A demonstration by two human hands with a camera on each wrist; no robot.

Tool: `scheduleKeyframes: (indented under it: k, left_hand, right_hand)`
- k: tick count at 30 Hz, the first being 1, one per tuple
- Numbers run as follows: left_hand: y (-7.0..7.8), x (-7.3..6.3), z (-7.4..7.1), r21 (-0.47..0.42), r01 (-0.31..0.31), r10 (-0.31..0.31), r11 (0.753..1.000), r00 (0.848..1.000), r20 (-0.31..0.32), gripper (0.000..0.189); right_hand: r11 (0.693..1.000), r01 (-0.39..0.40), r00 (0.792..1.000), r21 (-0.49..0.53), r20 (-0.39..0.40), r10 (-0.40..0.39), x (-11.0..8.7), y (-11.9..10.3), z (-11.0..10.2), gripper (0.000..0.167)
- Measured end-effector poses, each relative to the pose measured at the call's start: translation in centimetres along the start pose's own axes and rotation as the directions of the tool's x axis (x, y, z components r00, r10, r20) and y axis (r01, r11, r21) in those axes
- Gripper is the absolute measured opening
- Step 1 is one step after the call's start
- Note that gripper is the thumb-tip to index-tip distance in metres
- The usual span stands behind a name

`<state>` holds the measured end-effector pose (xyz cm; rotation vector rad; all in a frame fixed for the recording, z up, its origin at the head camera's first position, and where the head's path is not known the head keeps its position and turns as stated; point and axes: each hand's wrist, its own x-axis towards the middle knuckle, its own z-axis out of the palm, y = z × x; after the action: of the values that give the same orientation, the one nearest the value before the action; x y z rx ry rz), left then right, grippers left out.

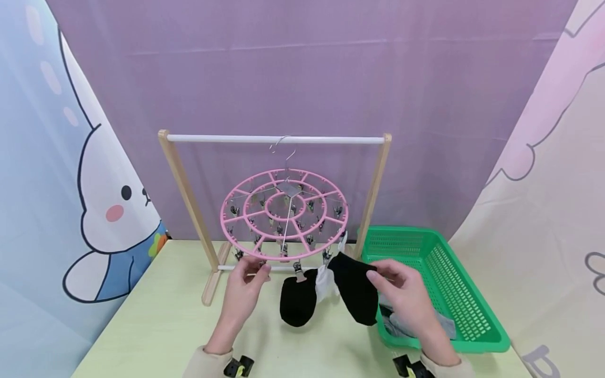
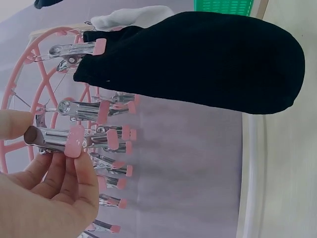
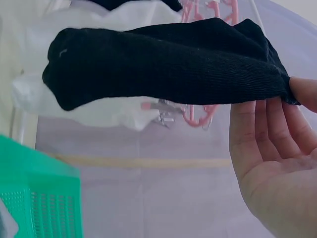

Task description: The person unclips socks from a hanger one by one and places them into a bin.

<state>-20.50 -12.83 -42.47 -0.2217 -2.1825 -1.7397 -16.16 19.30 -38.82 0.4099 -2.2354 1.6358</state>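
A round pink clip hanger (image 1: 227,202) with several metal clips hangs by its hook from a white rod. My left hand (image 1: 241,296) pinches a pink-tipped metal clip (image 2: 54,140) at the hanger's near left edge, thumb on one side and fingers on the other. From a nearby clip hangs one black sock (image 1: 299,302), toe down. Between thumb and fingers my right hand (image 1: 406,294) holds a second black sock (image 3: 163,67) by its cuff, toe drooping. White socks (image 1: 325,283) hang behind the black ones, partly hidden.
The hanger's stand has wooden posts (image 1: 189,199) and a white top rod (image 1: 227,138). At the right, a green basket (image 1: 472,294) holds grey socks (image 1: 399,325), partly covered by my right hand. A purple curtain (image 1: 293,79) hangs behind the pale tabletop (image 1: 142,315).
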Motion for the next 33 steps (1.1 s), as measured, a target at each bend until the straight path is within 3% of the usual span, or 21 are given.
scheduleKeyframes:
  k: [9,21,26,33]
  left_hand:
    - [0.2,0.2,-0.2,0.032,0.001,0.0,1.0,0.999,-0.037,0.022]
    - [0.1,0.4,-0.1,0.035,-0.032,0.034,0.999,0.997,-0.063,0.019]
    - [0.1,0.3,-0.1,0.039,-0.049,0.051,0.998,0.997,-0.066,0.021]
    - [0.1,0.2,-0.1,0.029,-0.021,0.022,0.999,0.998,-0.05,0.022]
  right_hand:
    - [0.997,-0.071,0.992,-0.02,-0.108,0.068,-0.1,0.0,-2.5,0.02]
    - [0.988,-0.153,0.973,-0.025,-0.177,0.146,-0.4,1.8,-5.2,0.028]
    - [0.974,-0.225,0.961,-0.006,-0.167,0.221,-0.7,3.4,-5.7,0.028]
    - [0.931,-0.355,0.93,-0.083,-0.135,0.343,-1.2,6.1,-5.9,0.041]
